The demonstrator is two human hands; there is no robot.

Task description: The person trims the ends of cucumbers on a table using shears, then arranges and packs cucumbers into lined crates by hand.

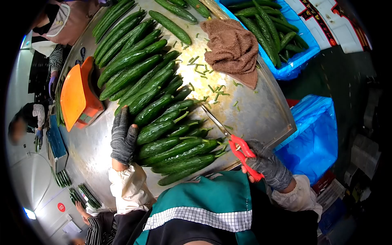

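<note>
Many green cucumbers (155, 105) lie side by side in a long row on the metal table. My left hand (123, 138), in a grey glove with bare fingertips, rests against their left ends, fingers stretched out and thumb apart. Red-handled scissors (244, 154) are gripped in my gloved right hand (267, 163). Their blades point up and left, with the tips by the stem end of a cucumber in the row. Short cut stem pieces (200, 68) are scattered over the table beyond the blades.
A brown towel (232, 47) lies near the table's right edge. Beyond that edge are a blue-lined crate (300, 61) of cucumbers and a blue plastic bag (312, 139). An orange scale tray (77, 96) stands left. Other people work along the left side.
</note>
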